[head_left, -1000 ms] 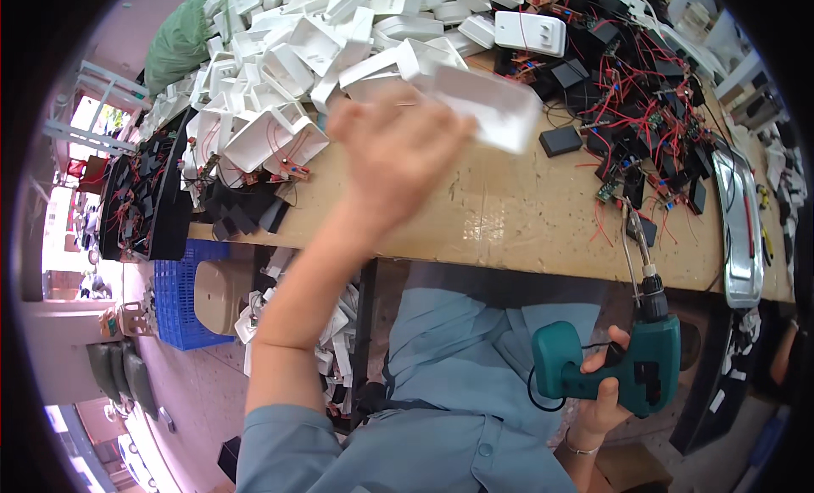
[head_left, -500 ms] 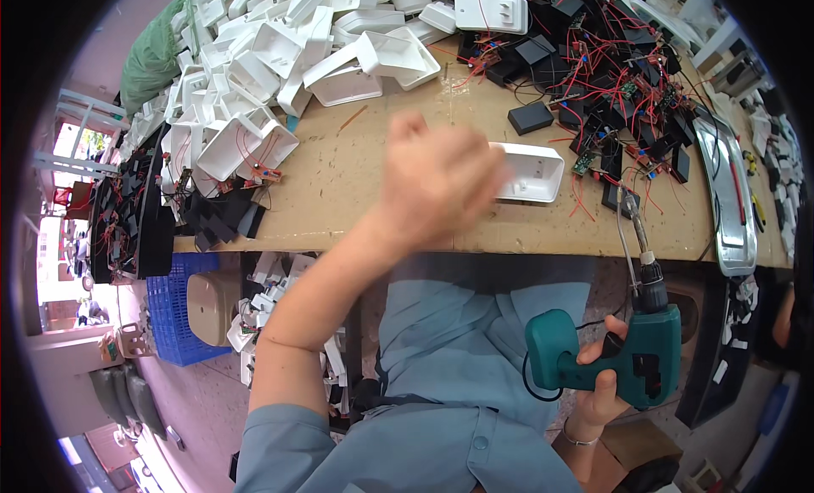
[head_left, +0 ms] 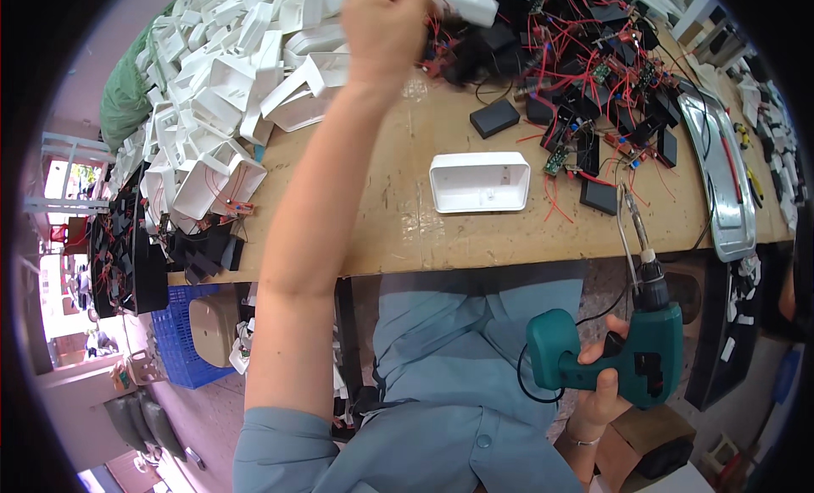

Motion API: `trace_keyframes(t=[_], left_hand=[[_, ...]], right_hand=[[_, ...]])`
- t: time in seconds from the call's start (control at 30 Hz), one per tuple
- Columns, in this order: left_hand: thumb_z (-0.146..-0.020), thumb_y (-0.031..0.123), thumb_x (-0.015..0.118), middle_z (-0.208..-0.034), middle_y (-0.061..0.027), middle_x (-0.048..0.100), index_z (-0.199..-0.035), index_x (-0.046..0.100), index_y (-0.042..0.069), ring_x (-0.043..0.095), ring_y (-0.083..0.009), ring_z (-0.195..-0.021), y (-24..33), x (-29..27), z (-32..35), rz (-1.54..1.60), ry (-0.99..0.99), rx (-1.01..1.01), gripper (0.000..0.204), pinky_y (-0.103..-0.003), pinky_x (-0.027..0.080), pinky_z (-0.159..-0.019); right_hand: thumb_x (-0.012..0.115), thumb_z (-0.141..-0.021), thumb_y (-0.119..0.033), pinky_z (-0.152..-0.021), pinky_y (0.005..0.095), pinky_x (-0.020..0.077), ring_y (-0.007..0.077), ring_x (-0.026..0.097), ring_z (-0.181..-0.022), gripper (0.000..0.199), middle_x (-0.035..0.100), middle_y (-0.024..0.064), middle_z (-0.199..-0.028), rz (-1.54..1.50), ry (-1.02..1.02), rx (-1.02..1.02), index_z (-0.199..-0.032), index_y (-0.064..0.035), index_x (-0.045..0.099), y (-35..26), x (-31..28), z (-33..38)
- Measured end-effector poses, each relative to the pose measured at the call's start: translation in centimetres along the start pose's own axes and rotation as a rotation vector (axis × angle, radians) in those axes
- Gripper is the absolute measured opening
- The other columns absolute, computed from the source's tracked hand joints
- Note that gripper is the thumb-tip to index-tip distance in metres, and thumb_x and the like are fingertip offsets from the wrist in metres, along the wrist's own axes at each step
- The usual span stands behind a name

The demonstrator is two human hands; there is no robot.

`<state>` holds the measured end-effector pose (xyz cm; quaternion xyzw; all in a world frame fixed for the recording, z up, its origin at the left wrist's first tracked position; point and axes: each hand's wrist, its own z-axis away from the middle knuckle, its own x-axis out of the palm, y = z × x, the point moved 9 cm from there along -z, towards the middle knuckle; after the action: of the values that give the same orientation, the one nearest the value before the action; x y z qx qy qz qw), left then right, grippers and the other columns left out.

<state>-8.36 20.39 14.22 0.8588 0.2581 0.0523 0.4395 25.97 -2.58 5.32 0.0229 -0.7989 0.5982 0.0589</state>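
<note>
My right hand [head_left: 604, 366] is wrapped round the grip of a green soldering gun [head_left: 657, 349], below the table's front edge. Its metal tip and thin feed tube point up over the table, near a black box [head_left: 599, 196]. At the far side, my left hand [head_left: 386, 31] reaches between two heaps, its fingers closed at the end of a white plug casing [head_left: 468, 3]; the fingertips are partly cut off by the picture's top. An open white casing shell [head_left: 480, 188] lies hollow side up on the cardboard-covered table [head_left: 390, 230].
White shells [head_left: 229, 77] are heaped at the far left beside a green sack [head_left: 127, 103]. Black boxes, red wires and circuit boards [head_left: 555, 161] pile up at the far right. A metal tray [head_left: 729, 230] lies at the right edge; a blue crate [head_left: 182, 336] stands below left.
My left hand has moved from beside the open shell to the far side, at the plug casing, which is now tilted. The soldering gun has hardly moved. The view has shifted slightly.
</note>
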Motion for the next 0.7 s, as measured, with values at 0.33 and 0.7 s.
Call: trace_keyframes(t=[0.33,0.7], left_hand=[[-0.081,0.008,0.059,-0.072,-0.0014,0.057,-0.085,0.06,0.0,0.049,-0.0059,-0.063,5.6,-9.5,-1.3,0.378,0.229,0.284,0.009,-0.018,0.04,-0.057],[-0.082,0.003,0.056,-0.087,-0.0057,0.052,-0.081,0.055,-0.001,0.048,-0.0102,-0.068,9.1,-9.3,7.2,-0.613,0.216,0.732,0.004,-0.02,0.041,-0.058]], right_hand=[[0.059,-0.08,-0.025,-0.057,0.0244,0.048,0.014,0.054,-0.069,0.061,0.047,0.0237,-0.112,-0.041,-0.07,0.014,-0.124,0.0052,0.029,-0.1,1.5,-0.4],[0.06,-0.081,-0.032,-0.058,0.0235,0.0442,0.0112,0.05,-0.07,0.064,0.044,0.0205,-0.12,-0.377,-0.186,0.169,-0.126,0.0027,0.03,1.7,5.9,-2.7]])
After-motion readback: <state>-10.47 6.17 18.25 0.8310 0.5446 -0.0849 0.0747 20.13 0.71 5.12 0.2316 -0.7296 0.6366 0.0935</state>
